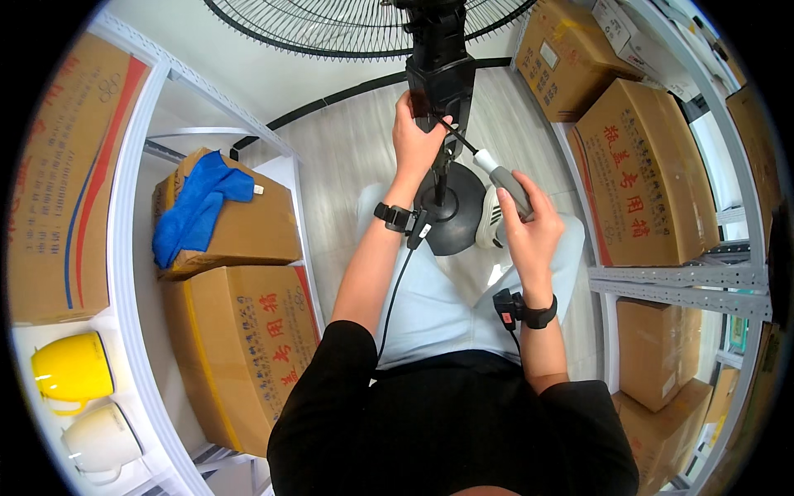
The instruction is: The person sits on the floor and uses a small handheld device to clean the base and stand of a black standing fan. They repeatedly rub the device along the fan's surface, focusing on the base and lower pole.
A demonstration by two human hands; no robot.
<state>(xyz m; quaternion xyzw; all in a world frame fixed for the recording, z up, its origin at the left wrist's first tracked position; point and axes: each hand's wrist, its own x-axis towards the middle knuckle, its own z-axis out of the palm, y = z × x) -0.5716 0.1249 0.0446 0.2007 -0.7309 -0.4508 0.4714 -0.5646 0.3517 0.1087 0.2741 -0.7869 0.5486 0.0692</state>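
Observation:
A black pedestal fan stands before me, its wire guard (322,31) at the top of the view and its round base (456,226) on the floor. My left hand (419,139) grips the lower end of the fan's black plastic housing (441,80), its thumb close to a screwdriver's shaft. In my right hand (535,223) is that screwdriver (510,185), with a grey and white handle. Its dark shaft slants up and left to the housing, where the tip is hidden near my left thumb. Below the housing runs the fan's thin pole (440,186).
Metal shelving (133,186) rises on my left, holding cardboard boxes (248,353), a blue cloth (201,204), a yellow mug (74,372) and a white mug (102,440). More boxes (639,173) fill the right-hand shelves. My shoe (490,217) is beside the fan base.

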